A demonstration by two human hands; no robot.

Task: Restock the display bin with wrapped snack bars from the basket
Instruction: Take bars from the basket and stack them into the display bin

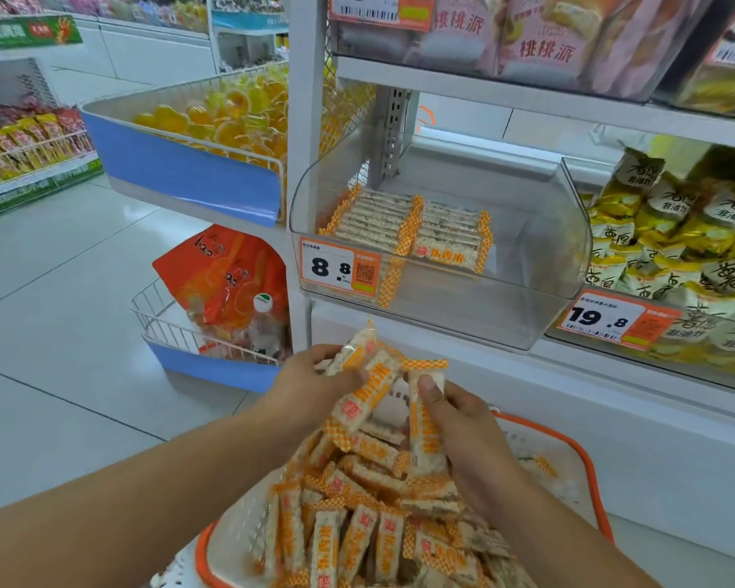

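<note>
Left hand (315, 377) and right hand (455, 411) each gripped snack bars (368, 396) above the basket (586, 464), display bin (539, 265) at twelve o'clock.

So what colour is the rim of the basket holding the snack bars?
Orange, around a white basket; the head view shows it.

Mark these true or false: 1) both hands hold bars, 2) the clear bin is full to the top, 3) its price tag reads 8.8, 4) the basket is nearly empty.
1) True: the left hand and right hand each grip wrapped snack bars.
2) False: the display bin has only a low layer of bars at its left.
3) True: the price tag reads 8.8.
4) False: the basket is heaped with bars.
</note>
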